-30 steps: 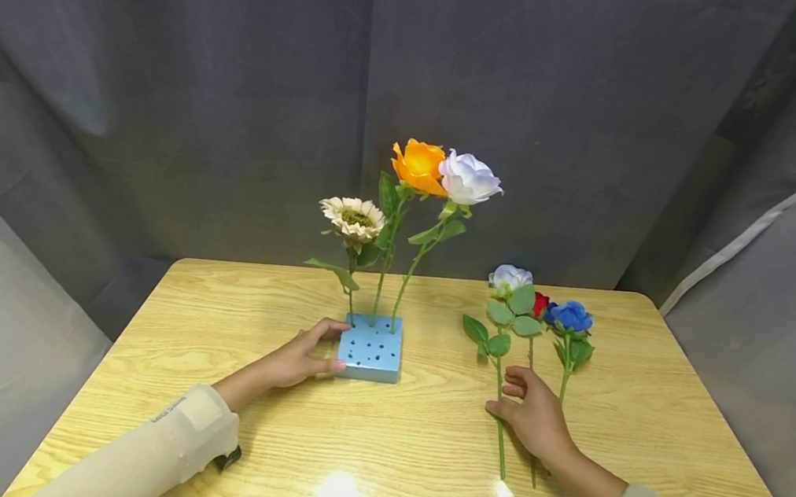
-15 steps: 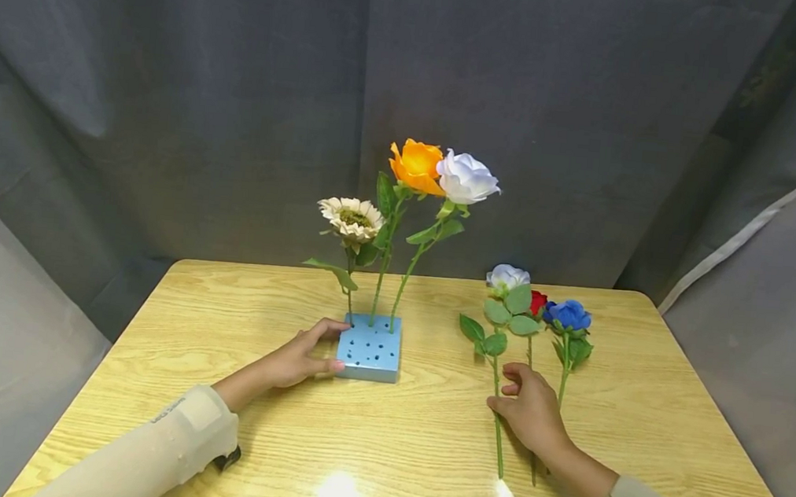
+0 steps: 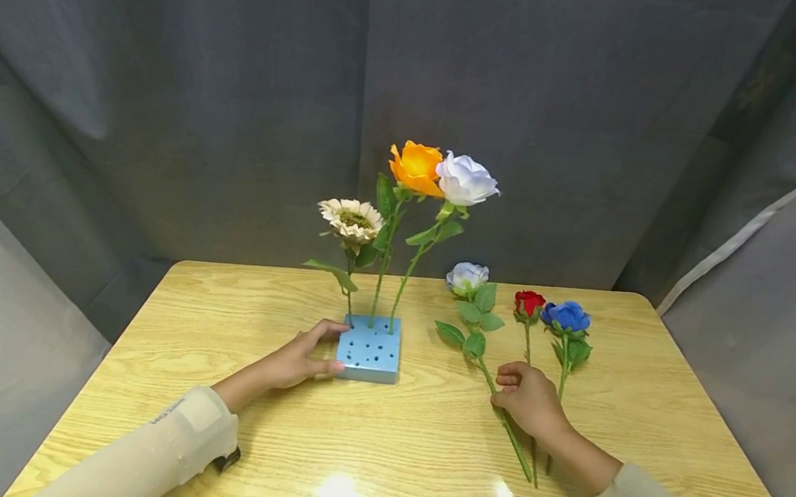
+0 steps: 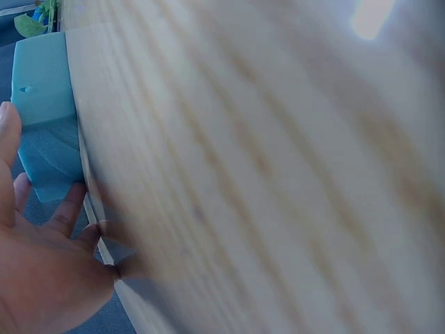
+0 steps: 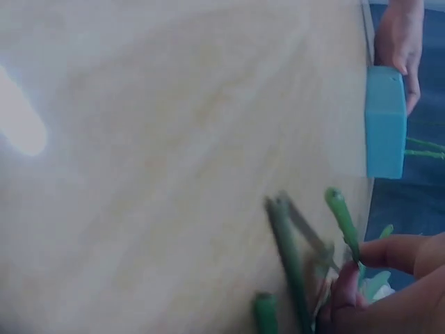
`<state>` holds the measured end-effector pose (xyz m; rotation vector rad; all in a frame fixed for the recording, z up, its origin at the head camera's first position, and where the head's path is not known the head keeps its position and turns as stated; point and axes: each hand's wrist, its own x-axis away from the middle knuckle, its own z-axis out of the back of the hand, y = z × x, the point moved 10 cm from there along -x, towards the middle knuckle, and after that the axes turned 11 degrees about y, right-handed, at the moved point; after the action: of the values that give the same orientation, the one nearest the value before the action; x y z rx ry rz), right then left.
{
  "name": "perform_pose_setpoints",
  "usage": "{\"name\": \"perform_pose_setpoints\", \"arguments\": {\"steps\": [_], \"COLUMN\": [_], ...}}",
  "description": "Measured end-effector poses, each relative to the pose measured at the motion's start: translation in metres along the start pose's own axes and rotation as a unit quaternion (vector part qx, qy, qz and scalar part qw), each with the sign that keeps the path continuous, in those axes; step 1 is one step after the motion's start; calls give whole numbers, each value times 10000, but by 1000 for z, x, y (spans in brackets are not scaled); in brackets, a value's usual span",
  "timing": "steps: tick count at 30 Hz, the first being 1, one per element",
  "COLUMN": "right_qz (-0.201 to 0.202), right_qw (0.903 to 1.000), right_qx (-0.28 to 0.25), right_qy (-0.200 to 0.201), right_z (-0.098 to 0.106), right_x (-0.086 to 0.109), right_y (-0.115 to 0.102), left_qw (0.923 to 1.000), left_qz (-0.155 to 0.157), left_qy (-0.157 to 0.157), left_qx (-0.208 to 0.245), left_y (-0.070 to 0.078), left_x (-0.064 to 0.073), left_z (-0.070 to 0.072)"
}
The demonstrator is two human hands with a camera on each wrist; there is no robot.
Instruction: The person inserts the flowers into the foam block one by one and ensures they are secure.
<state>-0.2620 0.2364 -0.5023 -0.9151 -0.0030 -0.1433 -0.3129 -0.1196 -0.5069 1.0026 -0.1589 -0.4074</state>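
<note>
My left hand point(image 3: 297, 360) holds the left side of a light blue block point(image 3: 369, 354) pierced with small holes, thumb at the front corner and a finger near the back. Three artificial flowers stand in the block: a cream daisy-like one point(image 3: 351, 221), an orange one point(image 3: 416, 169) and a white one point(image 3: 468, 181). On the right, my right hand point(image 3: 534, 403) pinches the green stem of a pale white rose point(image 3: 467, 278); in the right wrist view its stem end point(image 5: 340, 209) sticks out past the thumb and fingers.
Beside the right hand lie a red rose point(image 3: 529, 304) and a blue flower point(image 3: 567, 317), their stems partly hidden by that hand. The wooden table point(image 3: 423, 448) ends at a grey curtain point(image 3: 254, 110) behind, with more curtain at both sides.
The pale rose's head has swung left, away from the red rose, and its stem end has shifted right. The red rose now shows fully. Left hand and block stay put.
</note>
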Motion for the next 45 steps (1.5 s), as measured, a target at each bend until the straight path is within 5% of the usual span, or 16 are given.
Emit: {"name": "perform_pose_setpoints", "arguments": {"steps": [22, 45], "right_qz": [-677, -885], "right_qw": [9831, 9693], "right_qx": [-1324, -2112], "right_qy": [-1064, -894], "right_z": [-6, -8], "right_x": [-10, -6], "right_y": [-4, -16], "left_qw": [10000, 10000], "left_qz": [19, -18], "left_qy": [-18, -36], "left_qx": [34, 29], "left_y": [-1, 1], "left_x": [0, -1], "left_z": [0, -1]}}
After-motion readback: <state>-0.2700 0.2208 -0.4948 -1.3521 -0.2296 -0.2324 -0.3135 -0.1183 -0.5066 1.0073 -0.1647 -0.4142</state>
